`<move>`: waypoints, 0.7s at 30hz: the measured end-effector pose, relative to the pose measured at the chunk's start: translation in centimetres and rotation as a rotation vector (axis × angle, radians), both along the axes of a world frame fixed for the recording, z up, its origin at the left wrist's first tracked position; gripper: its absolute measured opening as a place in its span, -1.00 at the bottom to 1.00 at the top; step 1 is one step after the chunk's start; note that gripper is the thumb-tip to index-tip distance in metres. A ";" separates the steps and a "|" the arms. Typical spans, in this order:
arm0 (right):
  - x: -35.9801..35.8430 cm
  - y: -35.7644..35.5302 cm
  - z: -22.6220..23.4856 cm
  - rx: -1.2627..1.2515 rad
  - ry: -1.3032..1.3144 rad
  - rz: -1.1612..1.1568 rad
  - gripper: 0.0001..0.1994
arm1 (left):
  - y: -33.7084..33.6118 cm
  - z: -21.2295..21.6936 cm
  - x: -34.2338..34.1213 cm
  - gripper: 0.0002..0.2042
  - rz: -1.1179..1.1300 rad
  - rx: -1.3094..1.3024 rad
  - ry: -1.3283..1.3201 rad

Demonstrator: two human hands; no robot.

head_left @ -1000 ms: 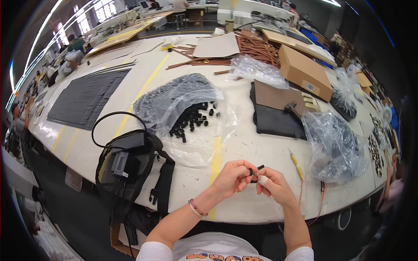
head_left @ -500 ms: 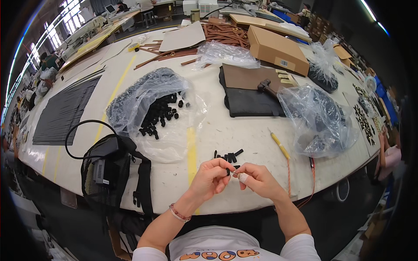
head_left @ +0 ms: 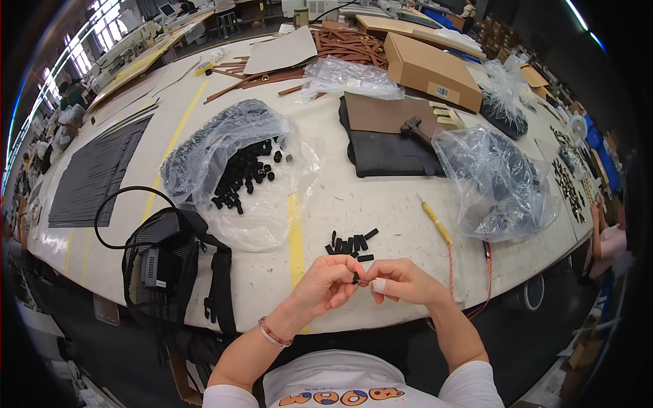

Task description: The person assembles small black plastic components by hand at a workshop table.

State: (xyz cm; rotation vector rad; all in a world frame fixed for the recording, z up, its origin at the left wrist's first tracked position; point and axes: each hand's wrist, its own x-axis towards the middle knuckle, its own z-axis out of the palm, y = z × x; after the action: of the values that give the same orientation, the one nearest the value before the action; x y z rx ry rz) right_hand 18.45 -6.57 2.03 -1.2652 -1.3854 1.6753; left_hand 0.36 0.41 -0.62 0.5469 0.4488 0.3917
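Observation:
Just in front of my body, my left hand (head_left: 329, 285) pinches a small black piece (head_left: 356, 278) between thumb and fingers. My right hand (head_left: 406, 281), one finger wrapped in white tape, grips a thin metal rod (head_left: 364, 282) whose end meets the black piece; most of the rod is hidden by the fingers. Right beyond my hands lies a loose group of short black strips (head_left: 348, 244). Farther left, a clear plastic bag (head_left: 265, 228) lies spread open, with small black rolled pieces (head_left: 238, 173) spilling from it.
A yellow-handled awl-like tool (head_left: 437, 223) with an orange cord lies to the right, near another clear bag (head_left: 490, 190). Beyond are a hammer (head_left: 416, 129) on dark sheets, a cardboard box (head_left: 432, 71) and brown straps (head_left: 350, 47). A black mesh bag (head_left: 163, 265) sits left.
My hands stay together, with the rod still against the small black piece. The whole view has shifted slightly, and more of the black strips show beyond my fingers.

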 end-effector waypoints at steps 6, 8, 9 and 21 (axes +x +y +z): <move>0.2 0.4 -1.5 0.215 0.100 0.044 -0.85 | 0.1 0.7 -0.2 -0.86 -0.069 0.091 0.122; 0.0 0.4 -1.0 0.251 -0.095 0.025 -0.86 | 0.0 1.0 -0.4 -0.85 -0.006 0.269 0.198; -0.2 0.4 -0.7 0.286 -0.290 0.004 -0.88 | -0.3 1.1 -0.4 -0.85 -0.005 0.270 0.198; -6.3 0.9 -1.8 0.775 -0.648 -0.738 -0.90 | -2.5 -1.7 1.5 -0.84 0.905 1.192 0.453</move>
State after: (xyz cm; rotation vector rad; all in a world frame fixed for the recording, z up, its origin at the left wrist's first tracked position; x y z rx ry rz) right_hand 12.17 -5.67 0.20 -1.5816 -1.4202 0.1756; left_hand 1.88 -2.09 -2.30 1.6099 0.8869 1.4584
